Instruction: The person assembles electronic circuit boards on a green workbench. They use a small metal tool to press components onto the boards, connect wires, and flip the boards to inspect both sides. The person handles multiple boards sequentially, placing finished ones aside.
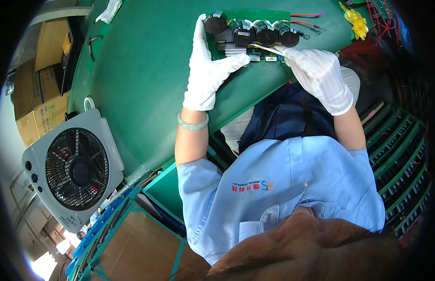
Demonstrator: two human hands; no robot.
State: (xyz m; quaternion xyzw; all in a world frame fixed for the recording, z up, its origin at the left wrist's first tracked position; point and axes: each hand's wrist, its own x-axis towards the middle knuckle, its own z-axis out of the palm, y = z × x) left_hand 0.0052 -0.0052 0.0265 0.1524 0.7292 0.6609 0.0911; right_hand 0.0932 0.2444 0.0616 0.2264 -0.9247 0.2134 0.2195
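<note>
A green circuit board (260,14) lies on the green work table in front of me. Several large black cylindrical capacitors (244,33) stand along it, with a silver finned heat sink (235,48) near the front left. My left hand (204,77), in a white glove, grips the board's left side, fingers along the edge and thumb across the front. In my right hand (317,75), also gloved, is a thin pale stick (266,48); its tip reaches among the parts just in front of the capacitors. The right fingertips are partly hidden.
Loose red and black wires (305,23) stick out from the board's right side. A yellow bundle (354,21) and more coloured wires (385,21) sit at the far right. To the left stand a grey box fan (79,171) and cardboard boxes (46,114). A green slotted rack (398,161) is at my right.
</note>
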